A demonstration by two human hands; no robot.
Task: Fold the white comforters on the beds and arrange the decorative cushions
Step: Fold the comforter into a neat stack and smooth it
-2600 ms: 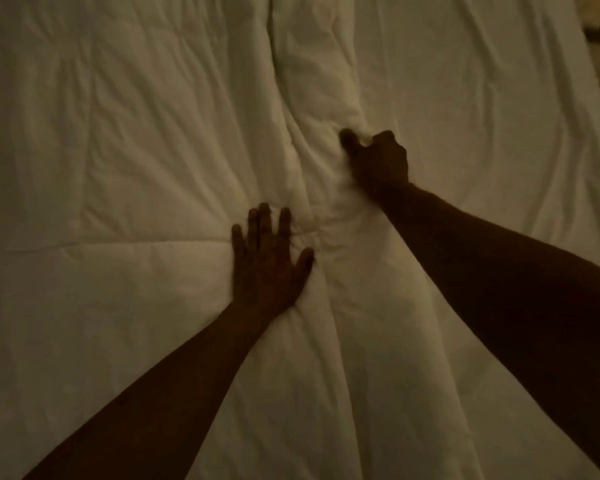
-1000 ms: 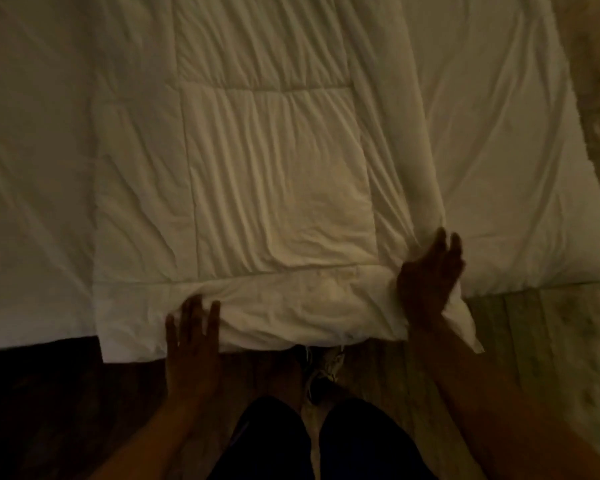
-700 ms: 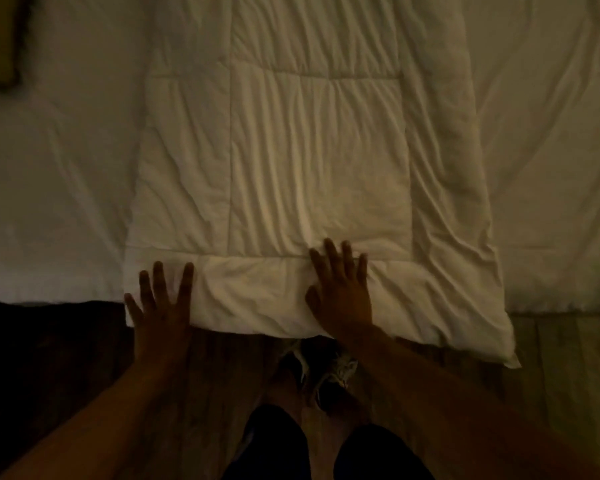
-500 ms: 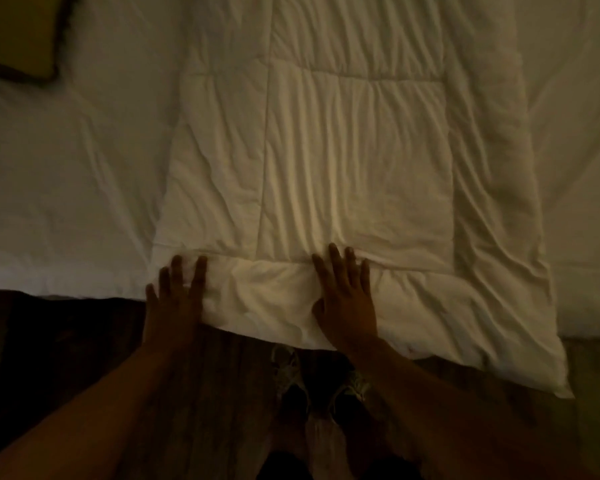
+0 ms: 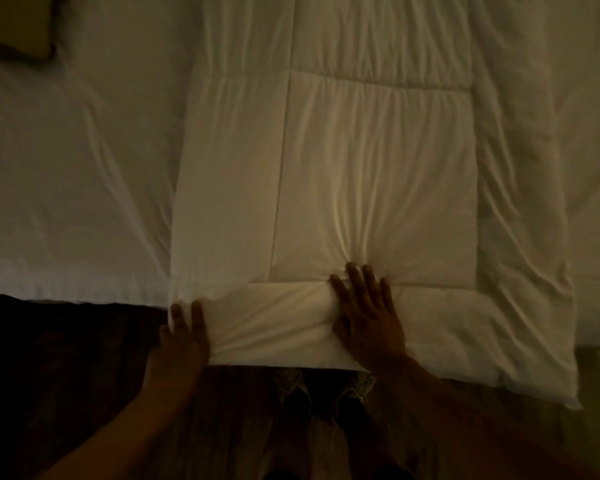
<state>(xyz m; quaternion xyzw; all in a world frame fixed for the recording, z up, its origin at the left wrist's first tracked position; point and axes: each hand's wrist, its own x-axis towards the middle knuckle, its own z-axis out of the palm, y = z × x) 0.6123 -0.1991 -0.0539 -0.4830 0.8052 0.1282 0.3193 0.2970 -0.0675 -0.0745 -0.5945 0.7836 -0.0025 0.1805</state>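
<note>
A white quilted comforter [image 5: 371, 174] lies folded into a long strip across the bed, its near end hanging over the bed's edge. My left hand [image 5: 182, 336] grips the near left corner of that end, fingers curled around the fabric. My right hand [image 5: 369, 313] bunches the hem at the middle of the end, and creases radiate from it. A dark yellowish cushion [image 5: 14, 26] lies on the bed at the top left, partly cut off by the frame.
The bed sheet [image 5: 73, 174] is bare to the left and right of the comforter. Dark wooden floor [image 5: 59, 375] runs along the near bed edge. My shoes [image 5: 326, 393] and legs stand just below the comforter's end.
Both hands went from lying flat on the comforter's near end to closing on it. The fabric now puckers under my right hand. The view shifted slightly left.
</note>
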